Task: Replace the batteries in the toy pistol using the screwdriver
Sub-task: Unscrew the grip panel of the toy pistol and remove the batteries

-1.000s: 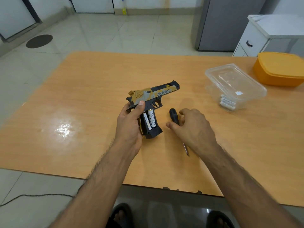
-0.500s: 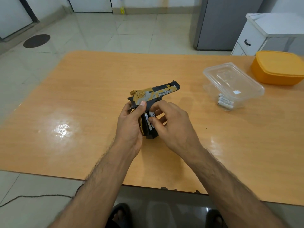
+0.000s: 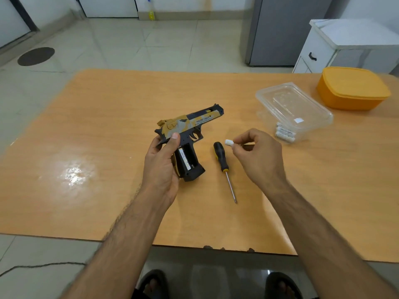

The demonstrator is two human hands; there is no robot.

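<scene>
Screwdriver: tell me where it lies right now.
In the head view the screwdriver lies flat on the table, untouched, between the toy pistol and the right hand.

Toy pistol (image 3: 190, 126): black frame with tan-and-yellow patterned slide, lettering on the side. I hold it in my left hand (image 3: 160, 160), barrel pointing away and to the right, butt down near the worktop (image 3: 108, 104). Grip compartment open; one white battery (image 3: 185, 158) seated in the left slot, the slot beside it bare with a spring showing.

Removed battery (image 3: 229, 142): white, pinched in my right hand (image 3: 257, 154) above the worktop, one end protruding leftward.

Screwdriver (image 3: 224, 169): black handle with yellow collar, slim steel shaft. Lies flat on the worktop between my hands, handle away from me, tip toward me.

Spare batteries (image 3: 285, 134): white, stacked inside a clear plastic box (image 3: 293, 108) to the right.
</scene>
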